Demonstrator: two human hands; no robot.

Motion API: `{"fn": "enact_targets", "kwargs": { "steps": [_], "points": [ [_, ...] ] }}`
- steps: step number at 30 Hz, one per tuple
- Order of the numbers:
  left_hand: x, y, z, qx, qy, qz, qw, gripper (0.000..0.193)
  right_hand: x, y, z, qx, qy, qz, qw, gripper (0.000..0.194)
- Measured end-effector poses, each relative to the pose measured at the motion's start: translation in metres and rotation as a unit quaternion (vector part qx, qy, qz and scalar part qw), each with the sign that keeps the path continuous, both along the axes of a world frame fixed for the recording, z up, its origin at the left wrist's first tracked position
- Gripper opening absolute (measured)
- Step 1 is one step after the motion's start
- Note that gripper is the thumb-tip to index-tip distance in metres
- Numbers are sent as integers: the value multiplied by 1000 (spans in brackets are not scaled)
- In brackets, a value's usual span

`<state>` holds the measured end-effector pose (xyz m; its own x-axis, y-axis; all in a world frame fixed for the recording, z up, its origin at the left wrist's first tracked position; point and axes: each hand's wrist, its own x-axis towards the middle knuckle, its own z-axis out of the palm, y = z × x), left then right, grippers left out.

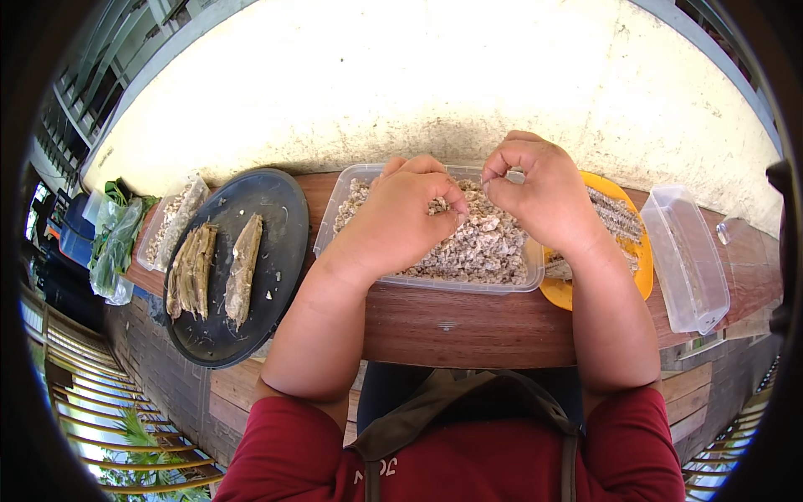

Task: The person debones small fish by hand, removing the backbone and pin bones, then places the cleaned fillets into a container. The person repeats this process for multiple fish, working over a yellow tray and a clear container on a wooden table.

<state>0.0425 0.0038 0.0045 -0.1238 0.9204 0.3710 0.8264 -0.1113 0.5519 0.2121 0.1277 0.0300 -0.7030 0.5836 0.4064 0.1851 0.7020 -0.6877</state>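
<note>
Both of my hands are over a clear plastic container (433,287) heaped with greyish flaked fish meat (480,248). Thumb and forefinger of my left hand (417,201) are drawn together just above the flakes. My right hand (536,185), higher and to the right, has its thumb and forefinger bent close together near the container's far side. Whether a small bit is pinched in either hand is too fine to see. On the left, a black oval tray (276,194) carries several long brown fish pieces (193,270), with one piece (244,270) lying apart.
An orange plate (643,276) with fish skeletons (618,216) is partly behind my right forearm. Further right are an upright clear plastic tub (684,263) and a drinking glass (731,229). Another container (172,219) of pale pieces stands far left. A wall (401,94) borders the wooden table (464,326).
</note>
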Motion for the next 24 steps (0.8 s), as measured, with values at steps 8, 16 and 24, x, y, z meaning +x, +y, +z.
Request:
{"fn": "enact_targets", "kwargs": {
  "steps": [8,16,24],
  "points": [
    [-13,1,2,6,-65,28,997,12,-2,-2,-4,-26,-16,2,1000,6],
    [-16,1,1,8,-123,16,992,12,-5,-2,-4,-44,-17,1,999,13],
    [-15,1,2,7,-120,31,992,17,-5,-6,-6,-48,-25,24,998,12]
  ]
}}
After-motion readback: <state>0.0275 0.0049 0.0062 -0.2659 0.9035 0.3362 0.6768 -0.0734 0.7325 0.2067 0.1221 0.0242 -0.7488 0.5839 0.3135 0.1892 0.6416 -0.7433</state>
